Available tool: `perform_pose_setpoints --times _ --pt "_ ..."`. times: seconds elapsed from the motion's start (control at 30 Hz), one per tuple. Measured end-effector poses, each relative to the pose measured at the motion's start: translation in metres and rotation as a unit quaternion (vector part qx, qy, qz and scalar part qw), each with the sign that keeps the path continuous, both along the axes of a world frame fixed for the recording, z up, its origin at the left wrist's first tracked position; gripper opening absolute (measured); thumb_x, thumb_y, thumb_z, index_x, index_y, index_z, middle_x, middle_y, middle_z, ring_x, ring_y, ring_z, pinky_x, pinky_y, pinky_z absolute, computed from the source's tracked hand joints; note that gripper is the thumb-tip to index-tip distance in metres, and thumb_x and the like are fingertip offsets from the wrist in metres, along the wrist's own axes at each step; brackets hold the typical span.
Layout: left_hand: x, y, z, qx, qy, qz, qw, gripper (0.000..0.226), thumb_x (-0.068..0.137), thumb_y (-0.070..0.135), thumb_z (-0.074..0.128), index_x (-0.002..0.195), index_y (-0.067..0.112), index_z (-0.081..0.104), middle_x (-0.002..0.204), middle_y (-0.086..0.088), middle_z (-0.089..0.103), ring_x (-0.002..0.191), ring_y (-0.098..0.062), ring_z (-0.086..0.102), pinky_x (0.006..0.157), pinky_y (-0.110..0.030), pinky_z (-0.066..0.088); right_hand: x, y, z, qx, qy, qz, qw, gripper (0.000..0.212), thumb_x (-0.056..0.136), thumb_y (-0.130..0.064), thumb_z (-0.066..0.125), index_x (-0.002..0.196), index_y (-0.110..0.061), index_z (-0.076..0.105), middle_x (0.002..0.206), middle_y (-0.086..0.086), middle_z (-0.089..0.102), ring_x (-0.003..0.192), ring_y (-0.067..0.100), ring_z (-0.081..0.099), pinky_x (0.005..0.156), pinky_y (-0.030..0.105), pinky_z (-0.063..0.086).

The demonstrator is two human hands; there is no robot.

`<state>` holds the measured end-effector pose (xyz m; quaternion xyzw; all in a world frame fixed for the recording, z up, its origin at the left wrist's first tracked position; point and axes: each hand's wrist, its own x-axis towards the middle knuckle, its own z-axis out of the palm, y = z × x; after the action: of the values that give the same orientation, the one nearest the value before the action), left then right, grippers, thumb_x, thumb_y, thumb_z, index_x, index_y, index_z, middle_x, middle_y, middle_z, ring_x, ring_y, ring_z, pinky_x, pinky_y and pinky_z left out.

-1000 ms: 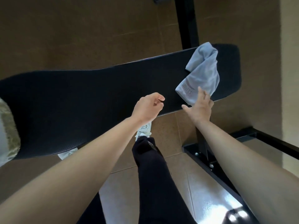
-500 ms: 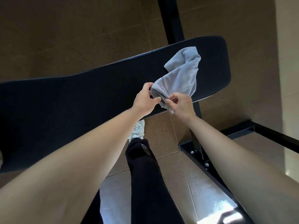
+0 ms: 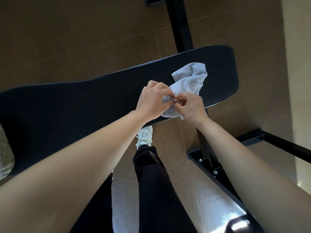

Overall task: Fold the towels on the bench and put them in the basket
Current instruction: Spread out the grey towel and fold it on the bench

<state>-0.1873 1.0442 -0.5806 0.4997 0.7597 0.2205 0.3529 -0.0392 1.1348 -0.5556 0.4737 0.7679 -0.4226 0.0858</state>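
Note:
A crumpled light grey towel (image 3: 190, 81) lies on the right part of the black padded bench (image 3: 75, 105). My left hand (image 3: 153, 100) and my right hand (image 3: 191, 108) meet at the towel's near edge, close to the bench's front rim. Both pinch that edge between thumb and fingers. The towel's far end rests bunched on the pad. No basket is in view.
A woven, pale object (image 3: 5, 153) shows at the left edge by the bench end. The bench's black metal frame (image 3: 217, 170) runs across the floor at the right, and a black post (image 3: 178, 24) stands behind. My leg and white shoe (image 3: 144, 137) stand under the bench front.
One second ago my hands were apart and free of the towel. They came together on its near edge and have drawn it left, closer to me.

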Motion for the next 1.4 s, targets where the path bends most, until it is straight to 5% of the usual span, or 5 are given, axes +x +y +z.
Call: perform_pose_setpoints --times 0.4,0.6,0.83,1.2,1.4 --pt "-0.064 -0.021 0.06 -0.008 -0.084 0.031 0.996 0.022 0.087 0.046 0.07 0.105 0.034 0.073 0.093 0.019 0.072 0.09 -0.002 0.068 0.083 -0.041 0.059 -0.062 0.015 0.106 -0.005 0.174 -0.024 0.984 0.01 0.098 -0.019 0.069 0.101 -0.01 0.073 0.094 0.005 0.073 0.084 0.018 0.069 0.078 0.031 0.06" --pt "-0.092 -0.06 0.09 0.007 -0.154 0.107 0.982 0.025 0.09 0.033 0.075 0.115 0.027 0.072 0.1 0.014 0.075 0.092 -0.003 0.072 0.088 -0.035 0.061 -0.106 -0.002 0.149 -0.025 0.24 0.0 0.971 0.013 0.099 -0.02 0.068 0.095 -0.008 0.069 0.083 0.015 0.066 0.073 0.017 0.058 0.07 0.028 0.053" --pt "-0.124 -0.112 0.096 0.039 -0.06 0.19 0.979 0.009 0.091 0.021 0.072 0.099 0.02 0.075 0.095 0.011 0.075 0.089 -0.008 0.071 0.085 -0.04 0.06 -0.152 -0.032 0.168 -0.064 0.281 0.014 0.958 0.023 0.102 -0.02 0.063 0.095 0.002 0.065 0.067 0.023 0.048 0.06 0.031 0.041 0.059 0.039 0.041" --pt "-0.141 -0.11 0.112 0.042 -0.008 0.327 0.944 0.065 0.076 0.063 0.076 0.122 0.028 0.046 0.116 0.011 0.056 0.094 -0.006 0.061 0.069 -0.027 0.05 -0.196 -0.067 0.17 -0.202 0.283 -0.002 0.937 0.011 0.096 -0.014 0.072 0.092 -0.004 0.069 0.086 0.021 0.067 0.079 0.029 0.066 0.074 0.044 0.056" --pt "-0.167 -0.098 0.118 0.121 0.008 0.376 0.919 0.021 0.095 0.017 0.053 0.096 0.024 0.074 0.084 0.013 0.069 0.074 -0.009 0.064 0.065 -0.032 0.054 -0.203 -0.063 0.162 -0.11 0.208 0.055 0.97 0.004 0.089 -0.01 0.074 0.092 -0.008 0.073 0.081 0.003 0.069 0.072 0.008 0.062 0.064 0.024 0.051"
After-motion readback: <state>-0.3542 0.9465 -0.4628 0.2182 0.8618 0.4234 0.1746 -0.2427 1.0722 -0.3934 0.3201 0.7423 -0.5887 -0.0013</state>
